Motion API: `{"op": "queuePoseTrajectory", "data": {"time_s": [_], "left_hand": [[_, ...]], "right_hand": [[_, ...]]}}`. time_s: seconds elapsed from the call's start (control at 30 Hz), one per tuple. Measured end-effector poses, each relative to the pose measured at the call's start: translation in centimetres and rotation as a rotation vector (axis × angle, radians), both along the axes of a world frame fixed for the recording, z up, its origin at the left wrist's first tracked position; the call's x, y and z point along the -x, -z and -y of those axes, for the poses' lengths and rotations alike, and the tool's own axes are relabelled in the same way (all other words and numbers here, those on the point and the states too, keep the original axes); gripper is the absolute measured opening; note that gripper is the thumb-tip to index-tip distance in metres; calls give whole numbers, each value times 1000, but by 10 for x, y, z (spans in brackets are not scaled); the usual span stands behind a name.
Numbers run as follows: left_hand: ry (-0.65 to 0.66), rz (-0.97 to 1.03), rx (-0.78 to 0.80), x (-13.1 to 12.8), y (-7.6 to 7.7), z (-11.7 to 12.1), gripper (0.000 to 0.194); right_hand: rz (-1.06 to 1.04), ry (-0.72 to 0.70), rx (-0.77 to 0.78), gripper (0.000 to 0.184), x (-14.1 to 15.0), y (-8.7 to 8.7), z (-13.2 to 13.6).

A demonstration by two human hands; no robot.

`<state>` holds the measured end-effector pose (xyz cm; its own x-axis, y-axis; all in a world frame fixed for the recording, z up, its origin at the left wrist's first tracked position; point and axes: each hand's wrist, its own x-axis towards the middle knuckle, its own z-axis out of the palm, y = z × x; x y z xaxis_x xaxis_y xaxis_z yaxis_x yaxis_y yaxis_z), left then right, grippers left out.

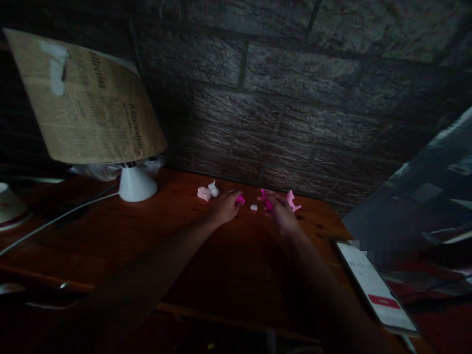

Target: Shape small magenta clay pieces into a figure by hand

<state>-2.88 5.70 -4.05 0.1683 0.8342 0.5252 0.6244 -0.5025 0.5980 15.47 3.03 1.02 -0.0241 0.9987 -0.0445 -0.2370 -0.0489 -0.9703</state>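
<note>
My left hand (pixel 226 207) rests near the back of the wooden table, its fingers closed on a small bright pink piece (pixel 240 199). To the right, my right hand (pixel 282 212) is closed round another bright pink piece (pixel 269 204), whose thin end sticks up past the fingers. Both pieces are too small and dim to name. Between my hands lies a small whitish block (pixel 254 207). A pale pink lump (pixel 204 193) and a small white figure-like piece (pixel 213 188) sit left of my left hand. Just beyond my right hand is a lighter pink, spiky piece (pixel 292 200).
A lamp (pixel 137 184) with a newsprint shade (pixel 99 108) stands at the left, its white cord crossing the table (pixel 121 241). A cup (pixel 11 209) is at the far left. A lit phone (pixel 376 285) lies at the right edge. Behind rises a brick wall (pixel 236 113).
</note>
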Motion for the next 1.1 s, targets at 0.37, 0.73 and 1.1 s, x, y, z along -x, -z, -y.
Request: {"op": "queuePoseTrajectory", "data": {"time_s": [0.37,0.73,1.1], "left_hand": [[190,253,-94,-26,-20,35,23],[178,370,22,-24,-12,24,13],[239,448,78,-25,-12,24,13]], "right_hand": [[-254,-94,-27,7,23,21,-1],[-186,49,-43,26,13,25,-6],[39,70,-166,42,8,23,-6]]}}
